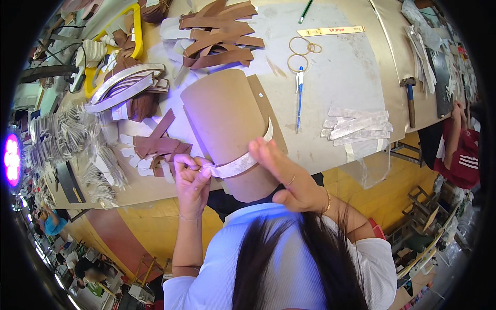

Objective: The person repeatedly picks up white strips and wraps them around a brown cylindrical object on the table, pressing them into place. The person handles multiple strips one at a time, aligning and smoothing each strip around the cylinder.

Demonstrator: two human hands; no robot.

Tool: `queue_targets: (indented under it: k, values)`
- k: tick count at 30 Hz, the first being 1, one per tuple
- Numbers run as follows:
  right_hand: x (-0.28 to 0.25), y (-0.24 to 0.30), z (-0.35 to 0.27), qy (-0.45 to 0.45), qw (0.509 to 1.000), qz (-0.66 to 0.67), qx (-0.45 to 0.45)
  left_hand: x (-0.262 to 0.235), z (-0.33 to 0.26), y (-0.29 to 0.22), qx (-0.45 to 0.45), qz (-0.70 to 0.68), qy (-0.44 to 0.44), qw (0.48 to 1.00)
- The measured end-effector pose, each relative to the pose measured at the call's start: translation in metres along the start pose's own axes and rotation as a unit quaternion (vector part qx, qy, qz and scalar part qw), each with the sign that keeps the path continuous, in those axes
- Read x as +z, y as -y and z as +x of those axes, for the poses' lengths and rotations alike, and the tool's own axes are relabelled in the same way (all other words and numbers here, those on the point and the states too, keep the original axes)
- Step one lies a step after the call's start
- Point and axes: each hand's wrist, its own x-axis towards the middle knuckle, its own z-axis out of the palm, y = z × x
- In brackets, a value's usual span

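Observation:
A curved tan form (222, 113), rounded like a half-cylinder, stands on the table's near edge in front of me. A pale whitish strip (235, 166) lies bent across its near part, its far end curling up on the right. My left hand (192, 181) is closed in a pinch on the strip's left end, beside the form. Over the form's right side, my right hand (284, 175) is open, fingers stretched out and lying against or just above the strip; I cannot tell which. Brown and white strips (157, 147) lie beside my left hand.
Brown strips (222, 36) are heaped beyond the form. A blue pen (299, 101), rubber bands (298, 53), a yellow ruler (330, 31) and pale strips (359, 125) lie to the right. A hammer (410, 103) rests near the right edge. A yellow basket (137, 31) stands far left.

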Motion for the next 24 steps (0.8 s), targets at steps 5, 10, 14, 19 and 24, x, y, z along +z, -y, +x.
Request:
queue_targets:
  k: [5,10,14,19,24]
  values:
    - [0.015,-0.028,-0.006,-0.136,0.980,0.109,0.096,-0.002,0.003,0.003,-0.001,-0.024,0.004,1.000]
    - [0.011,-0.042,-0.007,-0.141,0.957,0.200,0.156,-0.007,0.003,-0.009,0.006,0.053,-0.006,0.999]
    - [0.002,-0.045,-0.004,-0.195,0.922,0.290,0.169,-0.001,0.013,-0.069,0.058,0.201,0.060,0.976]
    - [-0.022,-0.042,-0.006,-0.268,0.917,0.250,0.156,-0.005,0.043,-0.156,0.271,0.267,0.096,0.920]
    - [-0.032,-0.032,-0.004,-0.291,0.923,0.196,0.157,-0.061,0.093,-0.217,0.262,0.325,-0.075,0.906]
